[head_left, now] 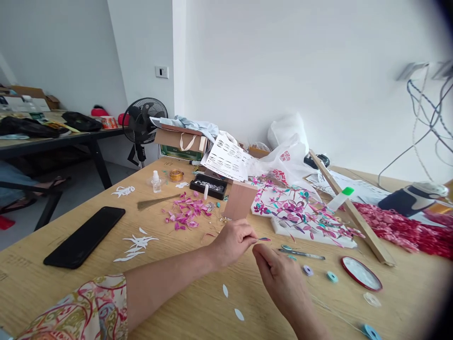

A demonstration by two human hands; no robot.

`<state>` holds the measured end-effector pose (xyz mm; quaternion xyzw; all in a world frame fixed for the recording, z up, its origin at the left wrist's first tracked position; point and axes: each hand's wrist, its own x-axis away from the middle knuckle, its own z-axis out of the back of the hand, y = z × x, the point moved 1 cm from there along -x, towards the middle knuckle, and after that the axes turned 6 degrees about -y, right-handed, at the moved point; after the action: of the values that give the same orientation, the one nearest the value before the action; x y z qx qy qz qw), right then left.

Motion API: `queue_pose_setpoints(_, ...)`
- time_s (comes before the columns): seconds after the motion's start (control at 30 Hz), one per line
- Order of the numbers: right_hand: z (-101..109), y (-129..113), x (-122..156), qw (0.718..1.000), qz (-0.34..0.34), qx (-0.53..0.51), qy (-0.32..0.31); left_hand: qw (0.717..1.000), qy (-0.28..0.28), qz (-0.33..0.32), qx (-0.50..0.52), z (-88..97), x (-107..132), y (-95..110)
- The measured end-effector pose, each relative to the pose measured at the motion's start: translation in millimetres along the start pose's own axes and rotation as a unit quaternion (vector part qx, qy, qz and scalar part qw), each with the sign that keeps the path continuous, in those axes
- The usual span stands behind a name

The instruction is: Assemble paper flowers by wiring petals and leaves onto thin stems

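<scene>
My left hand (pixel 234 242) is closed in a pinch above the table, and a thin pink-purple petal (pixel 264 239) sticks out from its fingertips. Close beside it, my right hand (pixel 281 278) is curled with thumb and fingers together; what lies between them is hidden. A pale thread (pixel 332 311) runs from a blue spool (pixel 371 331) up to the right wrist and disappears behind it. Two white leaf-shaped pieces (pixel 239 314) lie below the hands. Just past the hands stands a wooden block (pixel 241 200); loose pink petals (pixel 187 210) are scattered to its left.
Wired purple and teal flowers stand in white foam (pixel 314 232). Around are a black phone (pixel 85 236), a black tray (pixel 208 187), a small bottle (pixel 156 182), tweezers (pixel 302 254), a red-rimmed oval dish (pixel 361 273) and a long wooden bar (pixel 354 212). A fan (pixel 145 120) stands behind.
</scene>
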<state>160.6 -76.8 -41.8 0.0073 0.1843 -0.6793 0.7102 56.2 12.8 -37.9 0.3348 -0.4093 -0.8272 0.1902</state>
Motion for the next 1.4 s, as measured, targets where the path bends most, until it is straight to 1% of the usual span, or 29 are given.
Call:
queue_pose_setpoints(0.07, 5.4, -0.3, 2.3, 0.999, 0.010, 0.042, -0.004, 1.000, -0.022, -0.001, -0.004, 1.0, -0.8, 1.4)
queue_pose_setpoints(0.1, 7.3, 0.5, 3.0, 0.998, 0.013, 0.056, -0.010, 1.000, -0.029, 0.011, 0.005, 1.7, -1.6, 2.3)
queue_pose_setpoints(0.2, 9.0, 2.4, 3.9, 0.994, 0.018, 0.097, -0.035, 0.997, -0.030, 0.065, 0.042, 4.3, -4.4, 4.6)
queue_pose_setpoints(0.3, 7.6, 0.7, 3.7, 0.989, 0.018, 0.136, -0.046, 0.996, -0.025, 0.082, 0.033, 5.2, -5.0, 4.6)
queue_pose_setpoints(0.33, 7.6, -0.3, 3.6, 0.988, 0.021, 0.145, -0.046, 0.997, -0.024, 0.073, 0.012, 4.8, -4.4, 3.8)
queue_pose_setpoints(0.4, 9.8, -1.5, 3.7, 0.987, 0.035, 0.150, -0.045, 0.997, -0.035, 0.029, -0.057, 2.7, -2.0, 1.5)
queue_pose_setpoints(0.43, 12.1, -0.8, 3.8, 0.988, 0.043, 0.141, -0.045, 0.994, -0.050, -0.001, -0.097, 1.2, -0.4, 0.1)
queue_pose_setpoints(0.5, 18.5, 4.6, 3.8, 0.994, 0.048, 0.087, -0.043, 0.981, -0.094, -0.061, -0.158, -2.4, 2.7, -1.8)
queue_pose_setpoints(0.53, 21.7, 9.3, 3.5, 0.997, 0.038, 0.046, -0.038, 0.975, -0.122, -0.085, -0.164, -4.0, 4.0, -2.0)
queue_pose_setpoints(0.57, 24.0, 15.0, 2.9, 0.999, 0.018, 0.001, -0.032, 0.972, -0.149, -0.102, -0.148, -5.3, 4.8, -1.4)
queue_pose_setpoints(0.6, 25.0, 20.8, 2.1, 0.999, -0.005, -0.044, -0.027, 0.973, -0.169, -0.110, -0.111, -6.2, 5.1, -0.2)
queue_pose_setpoints(0.63, 24.4, 26.0, 1.1, 0.996, -0.026, -0.087, -0.023, 0.976, -0.178, -0.110, -0.062, -6.5, 4.8, 1.5)
queue_pose_setpoints(0.67, 22.0, 29.8, -0.1, 0.991, -0.042, -0.125, -0.022, 0.980, -0.172, -0.100, -0.009, -6.5, 4.2, 3.0)
queue_pose_setpoints(0.7, 18.3, 31.7, -1.3, 0.986, -0.051, -0.155, -0.023, 0.984, -0.152, -0.079, 0.039, -6.3, 3.2, 4.0)
queue_pose_setpoints(0.77, 9.1, 28.9, -3.7, 0.979, -0.054, -0.198, -0.022, 0.991, -0.085, -0.023, 0.101, -5.6, 1.3, 3.4)
queue_pose_setpoints(0.8, 4.7, 24.8, -4.6, 0.977, -0.051, -0.207, -0.023, 0.993, -0.049, 0.005, 0.110, -5.4, 0.5, 1.7)
queue_pose_setpoints(0.87, -1.6, 14.1, -5.8, 0.978, -0.045, -0.201, -0.022, 0.995, 0.009, 0.044, 0.094, -5.0, -0.1, -2.8)
queue_pose_setpoints(0.93, -4.1, 4.4, -5.7, 0.983, -0.035, -0.180, -0.020, 0.996, 0.041, 0.056, 0.056, -5.0, 0.3, -6.9)
queue_pose_setpoints(1.0, -4.4, -0.6, -4.9, 0.987, -0.026, -0.160, -0.010, 0.998, 0.041, 0.049, 0.026, -5.5, 1.0, -8.5)
queue_pose_setpoints(1.07, -4.3, -0.6, -3.7, 0.989, -0.021, -0.146, -0.008, 0.999, 0.024, 0.039, 0.016, -6.5, 1.6, -7.8)
queue_pose_setpoints(1.13, -4.6, 2.1, -2.7, 0.991, -0.018, -0.131, -0.017, 0.999, 0.015, 0.041, 0.031, -7.5, 1.6, -5.8)
queue_pose_setpoints(1.2, -4.2, 5.6, -2.6, 0.992, -0.022, -0.120, -0.028, 0.994, 0.023, 0.073, 0.082, -8.7, 1.2, -3.7)
queue_pose_setpoints(1.23, -3.6, 7.5, -2.9, 0.992, -0.027, -0.117, -0.033, 0.987, 0.029, 0.100, 0.121, -9.5, 1.1, -2.8)
queue_pose_setpoints(1.3, -1.4, 12.3, -4.3, 0.992, -0.040, -0.116, -0.040, 0.963, 0.040, 0.154, 0.216, -11.5, 1.3, -1.2)
queue_pose_setpoints(1.4, 2.3, 23.2, -5.8, 0.991, -0.071, -0.099, -0.049, 0.921, 0.043, 0.197, 0.335, -14.0, 2.5, -0.6)
